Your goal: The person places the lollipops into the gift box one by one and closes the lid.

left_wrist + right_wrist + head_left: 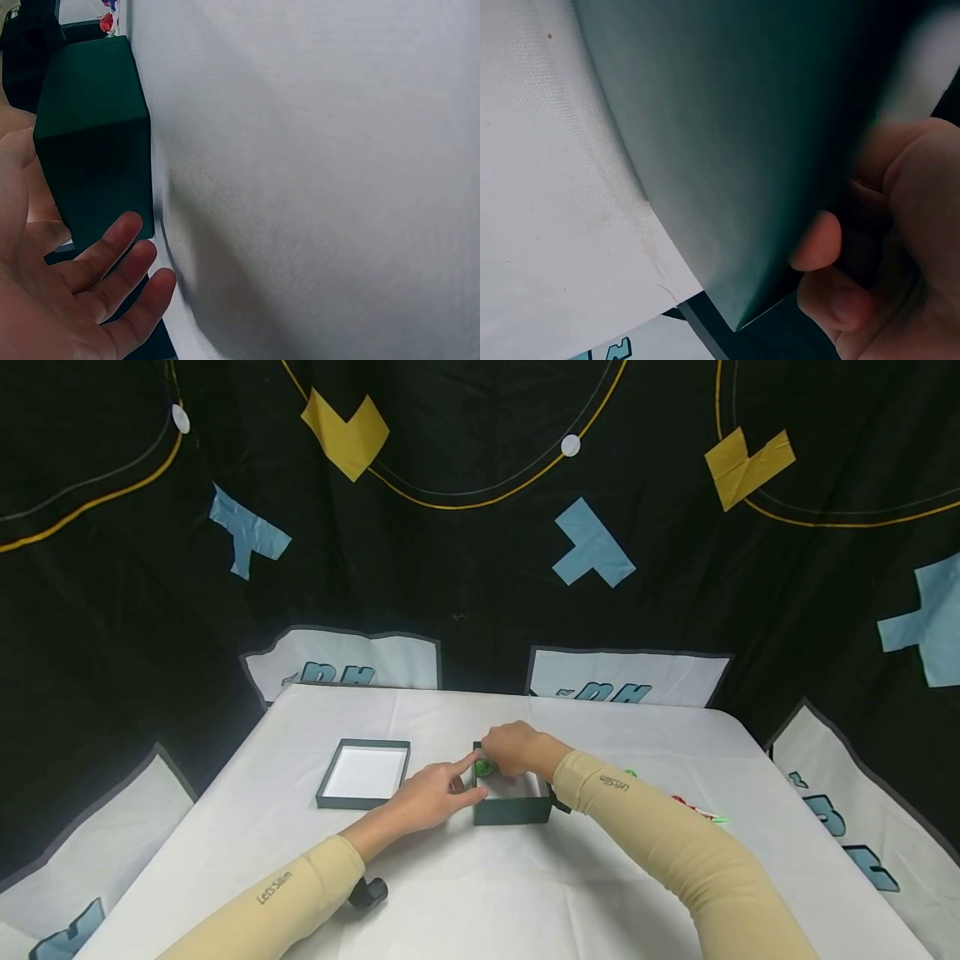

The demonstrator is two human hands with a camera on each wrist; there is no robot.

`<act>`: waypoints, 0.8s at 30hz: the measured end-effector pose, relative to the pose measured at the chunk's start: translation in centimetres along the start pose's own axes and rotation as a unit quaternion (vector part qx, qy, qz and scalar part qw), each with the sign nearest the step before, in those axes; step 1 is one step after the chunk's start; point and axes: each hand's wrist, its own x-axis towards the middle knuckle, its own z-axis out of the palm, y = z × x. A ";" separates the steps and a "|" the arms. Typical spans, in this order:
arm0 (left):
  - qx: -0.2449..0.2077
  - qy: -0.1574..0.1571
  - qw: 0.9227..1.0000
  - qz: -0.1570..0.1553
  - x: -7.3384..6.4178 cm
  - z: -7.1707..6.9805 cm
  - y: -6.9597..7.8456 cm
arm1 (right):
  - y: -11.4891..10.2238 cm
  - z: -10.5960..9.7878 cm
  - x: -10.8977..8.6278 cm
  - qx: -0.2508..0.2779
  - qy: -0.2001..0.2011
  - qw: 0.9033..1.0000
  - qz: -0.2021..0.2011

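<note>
An uncovered dark green box (512, 812) with a pale inside stands on the white table. A small green item (483, 767) lies in its far left corner. My left hand (433, 795) is at the box's left side, index finger stretched to the rim by the green item and thumb near the front corner. In the left wrist view its other fingers (120, 238) spread loosely beside the box. My right hand (517, 750) reaches over the far part of the box, fingers down inside. The right wrist view shows curled fingers (817, 241); I cannot tell whether they hold anything.
Left of the box lies a shallow lid (365, 769), white inside with a dark green rim. Thin red, white and green items (697, 810) lie to the right, partly behind the right sleeve. A small black device (368, 893) shows under the left wrist. A black curtain (465, 577) hangs behind the table.
</note>
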 end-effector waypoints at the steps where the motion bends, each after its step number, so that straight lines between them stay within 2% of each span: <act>1: 0.000 0.000 1.000 -0.001 0.0 0.0 0.0 | 0.0 0.0 0.0 0.003 0.000 1.000 0.000; 18: -0.003 0.006 1.000 -0.005 0.1 0.1 0.1 | 0.5 -0.1 -0.7 0.023 -0.003 1.000 -0.003; 24: 0.000 0.002 1.000 -0.010 0.2 0.2 0.1 | 1.0 -0.5 -1.4 0.058 -0.010 0.998 0.001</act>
